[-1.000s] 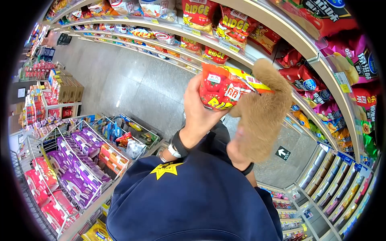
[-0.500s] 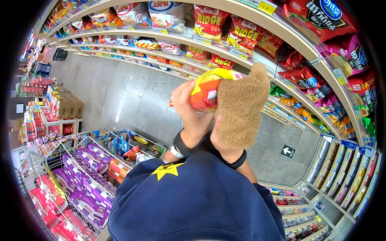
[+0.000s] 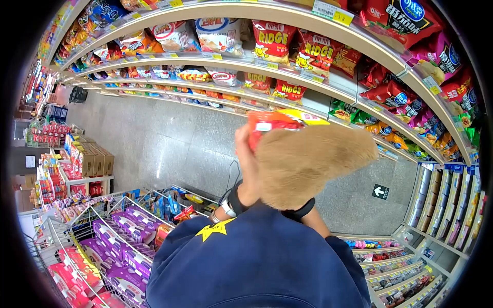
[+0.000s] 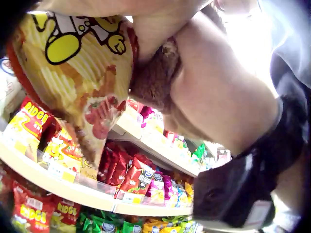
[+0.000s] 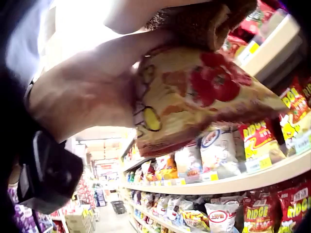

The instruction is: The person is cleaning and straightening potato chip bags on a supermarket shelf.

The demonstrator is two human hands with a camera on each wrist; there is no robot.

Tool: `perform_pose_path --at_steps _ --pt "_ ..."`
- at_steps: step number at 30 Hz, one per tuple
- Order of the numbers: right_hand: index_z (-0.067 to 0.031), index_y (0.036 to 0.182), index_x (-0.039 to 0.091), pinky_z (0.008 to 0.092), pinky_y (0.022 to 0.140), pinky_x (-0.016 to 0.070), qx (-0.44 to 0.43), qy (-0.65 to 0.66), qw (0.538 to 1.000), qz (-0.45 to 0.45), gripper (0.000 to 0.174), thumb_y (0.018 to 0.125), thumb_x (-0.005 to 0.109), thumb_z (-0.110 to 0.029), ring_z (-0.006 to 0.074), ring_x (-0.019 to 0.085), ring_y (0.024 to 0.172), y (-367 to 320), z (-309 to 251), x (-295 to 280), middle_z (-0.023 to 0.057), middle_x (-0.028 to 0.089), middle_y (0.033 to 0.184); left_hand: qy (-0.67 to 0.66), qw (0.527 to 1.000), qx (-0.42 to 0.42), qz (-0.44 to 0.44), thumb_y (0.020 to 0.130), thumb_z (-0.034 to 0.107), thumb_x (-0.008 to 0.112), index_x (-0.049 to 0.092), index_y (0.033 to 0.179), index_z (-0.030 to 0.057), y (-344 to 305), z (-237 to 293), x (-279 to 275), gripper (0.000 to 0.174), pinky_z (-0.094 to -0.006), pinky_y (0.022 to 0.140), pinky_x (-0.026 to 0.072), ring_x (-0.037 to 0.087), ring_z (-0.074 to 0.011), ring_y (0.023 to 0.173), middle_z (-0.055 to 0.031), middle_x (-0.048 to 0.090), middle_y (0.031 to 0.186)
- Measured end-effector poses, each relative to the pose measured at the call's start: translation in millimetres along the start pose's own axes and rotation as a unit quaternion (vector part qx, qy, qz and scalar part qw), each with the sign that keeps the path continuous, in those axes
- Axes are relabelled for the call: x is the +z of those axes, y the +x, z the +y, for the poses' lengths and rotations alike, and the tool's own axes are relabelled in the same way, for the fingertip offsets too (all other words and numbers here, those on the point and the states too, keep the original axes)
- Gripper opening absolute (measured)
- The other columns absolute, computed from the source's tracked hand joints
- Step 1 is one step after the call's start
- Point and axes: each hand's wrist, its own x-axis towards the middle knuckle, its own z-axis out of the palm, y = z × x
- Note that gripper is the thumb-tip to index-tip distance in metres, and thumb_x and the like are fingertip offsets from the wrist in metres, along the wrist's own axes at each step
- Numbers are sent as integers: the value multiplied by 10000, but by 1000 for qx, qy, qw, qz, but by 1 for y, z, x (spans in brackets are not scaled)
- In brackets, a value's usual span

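Note:
My left hand (image 3: 247, 165) grips the side of a red and yellow chip bag (image 3: 263, 124), its fingers partly hidden. A fuzzy brown cloth (image 3: 313, 159) lies over the bag's near side and covers my right hand in the head view. Brown cloth (image 4: 156, 82) also shows between the bag (image 4: 80, 73) and my right hand (image 4: 218, 85) in the left wrist view, where my right hand holds it. From the right wrist view, my left hand (image 5: 92, 90) is against the edge of the bag (image 5: 194, 92), below the cloth (image 5: 206, 26).
Curved shelves of snack bags (image 3: 272, 42) stand across the front and right. A wire basket of purple and pink packs (image 3: 110, 241) is at the lower left. Grey floor (image 3: 154, 128) extends between them, with an arrow sign (image 3: 380, 192) at the right.
The cloth has swung over to the right and covers more of the bag and my right hand. The bag has turned and sits slightly lower in view; more shelf rows show.

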Motion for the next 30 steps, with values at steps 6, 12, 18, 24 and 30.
perform_pose_path --at_steps 6,12,18,24,30 --pt "17 1332 441 407 1074 307 165 169 952 194 460 999 368 -292 296 446 1270 -25 39 28 160 465 1382 -110 985 -123 -45 622 24 849 265 1327 26 6 14 -14 916 -327 933 452 498 -174 1116 -119 447 1236" --pt "31 1273 455 399 992 389 98 231 963 103 465 973 395 -320 286 498 1195 -6 28 16 155 496 1310 -221 947 -210 -106 704 46 819 172 1364 30 15 9 -31 924 -338 935 461 517 -194 1138 -145 469 1238" --pt "-67 1087 651 430 941 423 -28 83 979 -183 257 852 639 -170 333 566 1089 14 -10 -6 126 634 1132 -259 932 -252 -38 985 454 450 335 1347 19 27 -45 -57 577 -299 938 424 523 -162 1081 -95 507 1233" --pt "-70 1189 596 461 1028 342 33 145 943 -298 357 924 543 -303 354 489 1199 -30 8 -18 149 579 1224 -332 899 -286 0 981 456 464 395 1301 23 43 -40 -70 543 -300 909 448 557 -118 1026 -85 544 1188" --pt "-19 1243 533 452 1029 339 143 182 939 -256 438 967 472 -354 384 467 1202 -12 6 -21 194 532 1257 -289 900 -300 -131 965 256 560 439 1293 3 37 -36 -61 431 -270 872 470 575 -104 1012 -73 596 1161"
